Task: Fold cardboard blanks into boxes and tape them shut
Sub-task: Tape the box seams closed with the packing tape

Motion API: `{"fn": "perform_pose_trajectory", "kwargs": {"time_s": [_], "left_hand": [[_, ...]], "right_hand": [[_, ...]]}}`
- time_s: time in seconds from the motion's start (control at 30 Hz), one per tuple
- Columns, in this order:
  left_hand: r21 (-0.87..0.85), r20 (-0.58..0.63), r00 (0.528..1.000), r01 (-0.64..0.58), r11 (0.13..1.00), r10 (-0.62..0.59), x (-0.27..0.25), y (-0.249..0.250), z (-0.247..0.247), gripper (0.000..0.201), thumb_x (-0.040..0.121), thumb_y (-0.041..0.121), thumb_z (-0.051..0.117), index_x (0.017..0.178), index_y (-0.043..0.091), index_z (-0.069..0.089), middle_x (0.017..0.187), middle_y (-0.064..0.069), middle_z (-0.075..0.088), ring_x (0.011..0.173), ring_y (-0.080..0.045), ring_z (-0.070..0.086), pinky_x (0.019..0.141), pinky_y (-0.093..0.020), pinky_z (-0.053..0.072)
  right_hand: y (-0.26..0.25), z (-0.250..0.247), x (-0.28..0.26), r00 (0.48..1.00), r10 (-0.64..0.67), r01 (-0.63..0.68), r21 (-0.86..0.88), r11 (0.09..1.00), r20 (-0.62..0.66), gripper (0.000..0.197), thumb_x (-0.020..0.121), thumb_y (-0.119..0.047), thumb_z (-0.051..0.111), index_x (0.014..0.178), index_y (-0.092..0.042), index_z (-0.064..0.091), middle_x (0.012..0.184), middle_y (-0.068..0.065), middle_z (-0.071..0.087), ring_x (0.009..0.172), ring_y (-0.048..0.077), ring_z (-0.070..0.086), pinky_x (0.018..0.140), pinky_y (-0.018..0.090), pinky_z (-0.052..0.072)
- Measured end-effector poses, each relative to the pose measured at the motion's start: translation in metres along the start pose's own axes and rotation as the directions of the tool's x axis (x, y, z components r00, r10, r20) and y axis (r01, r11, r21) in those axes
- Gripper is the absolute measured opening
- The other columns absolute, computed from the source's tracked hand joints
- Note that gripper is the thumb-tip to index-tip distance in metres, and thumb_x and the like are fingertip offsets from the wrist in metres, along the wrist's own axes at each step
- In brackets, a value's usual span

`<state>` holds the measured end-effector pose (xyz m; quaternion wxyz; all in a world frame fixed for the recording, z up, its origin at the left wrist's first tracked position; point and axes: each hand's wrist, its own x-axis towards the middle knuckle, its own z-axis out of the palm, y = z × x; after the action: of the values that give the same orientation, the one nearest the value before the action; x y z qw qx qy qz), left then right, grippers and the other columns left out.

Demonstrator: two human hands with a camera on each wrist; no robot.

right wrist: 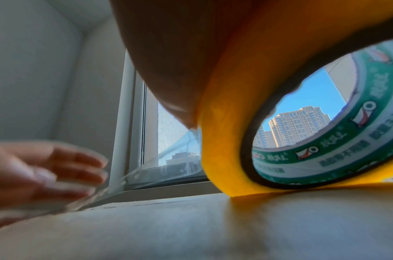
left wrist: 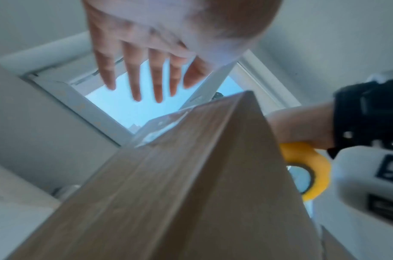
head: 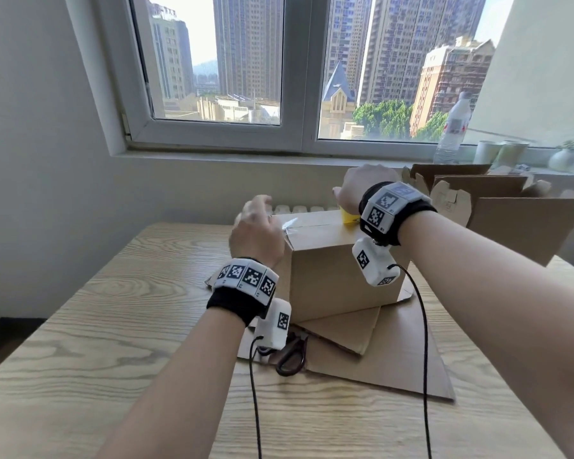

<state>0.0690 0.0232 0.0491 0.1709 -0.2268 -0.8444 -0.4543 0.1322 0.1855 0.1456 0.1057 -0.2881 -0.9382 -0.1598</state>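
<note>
A folded brown cardboard box (head: 338, 273) stands on flat cardboard blanks (head: 395, 356) in the middle of the table. My right hand (head: 362, 190) grips a yellow tape roll (head: 348, 216) resting on the box's top at its far right end. In the right wrist view the roll (right wrist: 246, 144) shows a green-printed core, and clear tape (right wrist: 146, 168) runs from it leftward along the top. My left hand (head: 256, 226) hovers blurred over the box's left top edge with fingers (left wrist: 135, 79) straight and spread, holding nothing. The box (left wrist: 191, 184) fills the left wrist view.
Black-handled scissors (head: 292, 357) lie on the blanks by my left wrist. More cardboard (head: 511, 210) stands at the table's back right. A water bottle (head: 453, 127) and paper cups (head: 501, 152) sit on the windowsill. The wooden table (head: 96, 309) stretches left and toward me.
</note>
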Motion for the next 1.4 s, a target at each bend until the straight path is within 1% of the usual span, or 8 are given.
{"fn": "perform_pose_trajectory", "kwargs": {"time_s": [0.07,0.17,0.4,0.7,0.9,1.23,1.33,1.4], "left_hand": [[-0.067,0.159,0.978,-0.124,0.990,0.133,0.003,0.008,0.005,0.063,0.078,0.046,0.047,0.136,0.022,0.049,0.142,-0.001,0.050,0.133,-0.021,0.041,0.111,-0.043,0.034],[-0.028,0.366,0.930,-0.031,0.999,0.039,0.010,0.004,0.016,0.086,0.064,0.072,0.064,0.136,0.026,0.050,0.146,0.000,0.042,0.138,-0.019,0.034,0.115,-0.045,0.030],[-0.235,0.500,0.864,0.061,0.970,0.066,0.022,-0.018,0.011,0.073,0.078,0.045,0.079,0.139,0.015,0.051,0.152,0.007,0.032,0.134,-0.009,0.039,0.114,-0.029,0.032],[-0.282,0.634,0.752,0.006,0.959,0.182,0.027,-0.012,0.010,0.069,0.087,0.034,0.071,0.147,0.018,0.042,0.158,0.012,0.024,0.134,0.004,0.024,0.107,-0.015,0.016],[-0.273,0.684,0.710,0.039,0.961,0.166,0.031,-0.014,0.012,0.068,0.087,0.038,0.071,0.147,0.023,0.042,0.158,0.013,0.021,0.140,-0.001,0.022,0.109,-0.019,0.017],[-0.283,0.697,0.700,0.068,0.957,0.156,0.035,-0.014,0.015,0.085,0.069,0.052,0.066,0.146,0.024,0.044,0.157,0.015,0.022,0.141,-0.006,0.024,0.113,-0.025,0.021],[-0.294,0.694,0.702,0.073,0.953,0.160,0.034,-0.014,0.013,0.082,0.072,0.048,0.069,0.146,0.022,0.044,0.156,0.014,0.023,0.140,-0.007,0.026,0.110,-0.024,0.021],[-0.284,0.693,0.704,0.071,0.956,0.153,0.033,-0.013,0.013,0.075,0.080,0.043,0.074,0.146,0.023,0.044,0.158,0.013,0.023,0.141,-0.008,0.025,0.110,-0.025,0.020]], "right_hand": [[0.000,0.000,-0.001,1.000,0.000,0.000,0.001,1.000,-0.009,0.041,0.101,-0.047,0.040,0.084,-0.012,0.055,0.071,0.003,0.052,0.063,0.018,0.050,0.063,0.032,0.038],[0.001,0.000,-0.004,1.000,-0.004,0.003,-0.023,1.000,-0.028,0.044,0.101,-0.053,0.037,0.092,-0.014,0.056,0.078,0.003,0.055,0.077,0.022,0.054,0.069,0.033,0.040],[-0.001,-0.005,-0.010,1.000,0.001,-0.001,0.002,1.000,-0.010,0.080,0.087,-0.082,0.022,0.073,-0.010,0.056,0.069,0.002,0.055,0.059,0.014,0.051,0.052,0.028,0.034],[0.013,-0.023,-0.016,0.993,-0.053,0.042,-0.105,0.994,-0.105,0.077,0.076,-0.087,0.044,0.065,-0.012,0.055,0.060,-0.001,0.054,0.054,0.014,0.050,0.052,0.023,0.036],[0.021,-0.017,-0.018,0.993,-0.070,0.060,-0.102,0.993,-0.090,0.083,0.075,-0.092,0.033,0.066,-0.012,0.056,0.063,0.000,0.057,0.057,0.014,0.053,0.053,0.023,0.038],[0.052,-0.014,-0.003,0.962,-0.252,0.200,0.358,0.912,0.103,0.080,0.043,-0.100,0.051,0.047,-0.024,0.027,0.048,-0.004,0.025,0.048,0.017,0.028,0.052,0.032,0.024],[0.064,-0.009,-0.002,0.954,-0.254,0.151,0.478,0.865,0.159,0.080,0.025,-0.096,0.065,0.047,-0.022,0.042,0.055,0.000,0.027,0.059,0.021,0.029,0.060,0.035,0.022],[0.071,-0.006,-0.005,0.953,-0.234,0.090,0.554,0.827,0.194,0.083,0.033,-0.086,0.076,0.065,-0.010,0.068,0.066,0.004,0.038,0.069,0.022,0.037,0.063,0.034,0.026]]}}
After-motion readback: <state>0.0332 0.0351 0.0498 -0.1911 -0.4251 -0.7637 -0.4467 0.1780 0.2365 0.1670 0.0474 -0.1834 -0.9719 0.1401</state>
